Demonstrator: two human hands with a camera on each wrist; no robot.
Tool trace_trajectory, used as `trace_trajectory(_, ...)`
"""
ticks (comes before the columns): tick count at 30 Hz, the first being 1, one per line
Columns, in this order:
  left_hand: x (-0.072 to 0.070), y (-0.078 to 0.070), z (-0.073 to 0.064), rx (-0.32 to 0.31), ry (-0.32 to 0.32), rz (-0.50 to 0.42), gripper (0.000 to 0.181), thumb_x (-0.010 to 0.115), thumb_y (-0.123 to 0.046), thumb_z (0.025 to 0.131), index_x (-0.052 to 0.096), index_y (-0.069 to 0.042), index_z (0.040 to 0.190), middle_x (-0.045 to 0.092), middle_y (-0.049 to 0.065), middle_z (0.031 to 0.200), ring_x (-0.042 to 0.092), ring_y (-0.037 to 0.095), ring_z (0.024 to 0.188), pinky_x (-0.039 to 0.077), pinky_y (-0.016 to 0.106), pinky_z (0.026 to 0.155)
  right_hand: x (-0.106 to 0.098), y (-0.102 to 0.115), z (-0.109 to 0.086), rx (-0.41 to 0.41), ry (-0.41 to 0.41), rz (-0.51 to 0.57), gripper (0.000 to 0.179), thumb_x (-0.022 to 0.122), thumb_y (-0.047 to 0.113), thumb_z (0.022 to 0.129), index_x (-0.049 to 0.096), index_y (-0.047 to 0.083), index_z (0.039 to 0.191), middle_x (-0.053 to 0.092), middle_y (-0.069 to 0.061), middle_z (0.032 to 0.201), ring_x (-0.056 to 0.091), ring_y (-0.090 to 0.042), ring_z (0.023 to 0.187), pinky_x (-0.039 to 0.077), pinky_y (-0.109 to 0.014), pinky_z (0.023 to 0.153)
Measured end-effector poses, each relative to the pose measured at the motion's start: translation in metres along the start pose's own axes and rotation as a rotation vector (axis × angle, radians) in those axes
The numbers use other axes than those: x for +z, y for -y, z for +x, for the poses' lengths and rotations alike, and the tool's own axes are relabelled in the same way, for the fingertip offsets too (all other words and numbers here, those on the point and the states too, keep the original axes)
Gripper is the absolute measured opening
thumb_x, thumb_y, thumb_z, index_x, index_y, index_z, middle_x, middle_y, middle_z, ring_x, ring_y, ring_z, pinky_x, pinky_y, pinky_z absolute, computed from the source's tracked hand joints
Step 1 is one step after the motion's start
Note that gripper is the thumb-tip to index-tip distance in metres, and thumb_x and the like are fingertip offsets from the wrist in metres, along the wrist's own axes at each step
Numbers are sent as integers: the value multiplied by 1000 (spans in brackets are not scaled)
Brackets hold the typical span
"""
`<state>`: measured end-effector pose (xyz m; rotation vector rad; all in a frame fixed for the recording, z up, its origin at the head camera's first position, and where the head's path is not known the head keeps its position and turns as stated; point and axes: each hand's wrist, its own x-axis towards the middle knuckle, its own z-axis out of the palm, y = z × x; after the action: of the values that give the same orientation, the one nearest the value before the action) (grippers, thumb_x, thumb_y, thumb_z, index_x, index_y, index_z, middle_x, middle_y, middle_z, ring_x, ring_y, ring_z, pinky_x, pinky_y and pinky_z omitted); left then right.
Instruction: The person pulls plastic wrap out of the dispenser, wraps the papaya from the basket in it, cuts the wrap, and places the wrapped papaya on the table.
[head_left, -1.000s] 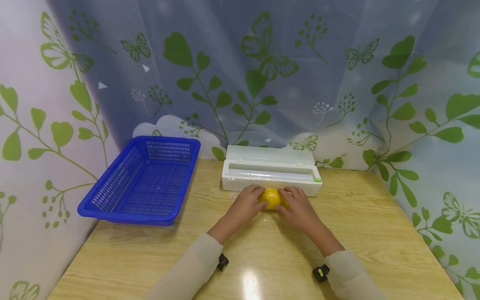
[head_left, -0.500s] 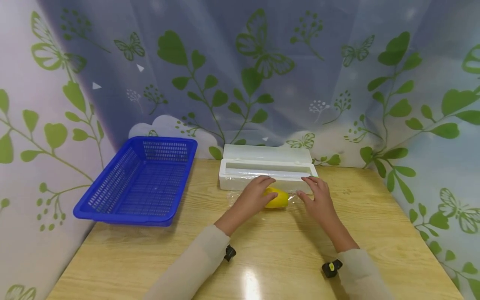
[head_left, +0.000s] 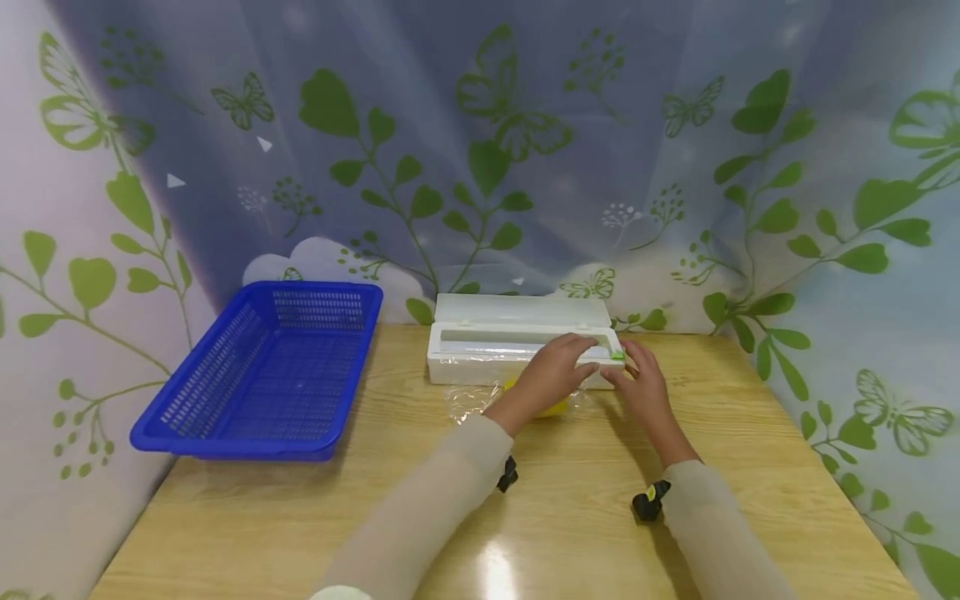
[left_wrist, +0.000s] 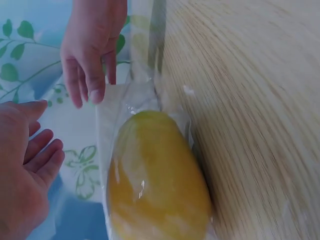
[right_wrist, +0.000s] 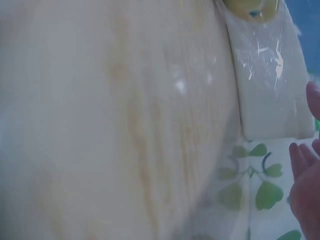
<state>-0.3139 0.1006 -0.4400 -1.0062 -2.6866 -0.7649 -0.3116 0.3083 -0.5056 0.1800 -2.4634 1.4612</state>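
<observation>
My left hand (head_left: 551,375) reaches over the yellow mango (head_left: 557,408) to the right end of the white cling film box (head_left: 480,371). Its fingers are loosely bent with nothing between them in the left wrist view. My right hand (head_left: 643,396) is at the box's right end, close to the green tab (head_left: 617,355), fingers pointing toward the box and apart. Clear film lies around the mango (left_wrist: 157,180) and runs up to the box front. In the head view, the left hand hides most of the mango.
A blue plastic basket (head_left: 330,446) stands on the left of the wooden table (head_left: 420,533). The box's lid (head_left: 525,309) is raised at the back, against a curtain (head_left: 420,83) patterned with leaves and butterflies. A film roll (head_left: 487,347) lies inside the box.
Both hands were around the mango a second ago. The right hand let go and moved right to the box's end; then the left hand left the mango and moved right as well.
</observation>
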Motion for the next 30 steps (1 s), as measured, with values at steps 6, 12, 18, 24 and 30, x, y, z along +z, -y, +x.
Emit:
trace_trajectory(6, 24, -3, 20, -23, 27, 10, 40, 57, -32, 104, 59, -15, 141, 62, 0, 135, 58, 15, 127, 48, 29, 106, 0, -12, 2, 3, -9, -4, 57, 68, 14, 96, 48, 7, 149, 36, -19, 157, 38, -40, 143, 41, -58, 110)
trace_trajectory(12, 39, -4, 34, -54, 25, -25, 38, 57, -30, 104, 60, -16, 140, 63, 2, 135, 59, 16, 127, 49, 30, 106, 0, -14, 3, 43, 19, 12, 59, 64, 11, 99, 42, 7, 154, 32, -15, 163, 34, -36, 147, 43, -47, 110)
trace_trajectory(18, 49, -2, 44, -91, 30, -68, 34, 60, -25, 103, 64, -17, 136, 65, 2, 132, 60, 16, 124, 49, 29, 105, 2, -18, 4, 89, 4, 80, 56, 65, 17, 99, 46, 10, 151, 38, -8, 161, 36, -29, 148, 47, -25, 104)
trace_trajectory(24, 57, -2, 52, -120, 24, -146, 27, 62, -24, 102, 71, -16, 127, 67, 0, 131, 59, 16, 126, 47, 29, 107, 0, -22, 5, 135, -28, 204, 60, 72, 20, 95, 49, 11, 149, 40, -5, 159, 42, -28, 144, 47, -6, 90)
trace_trajectory(30, 59, -3, 59, -136, 20, -188, 22, 62, -22, 102, 76, -13, 116, 73, 0, 115, 66, 12, 103, 53, 22, 87, 2, -23, 5, 168, -22, 216, 61, 70, 27, 96, 47, 14, 150, 40, -2, 159, 42, -25, 144, 46, -5, 89)
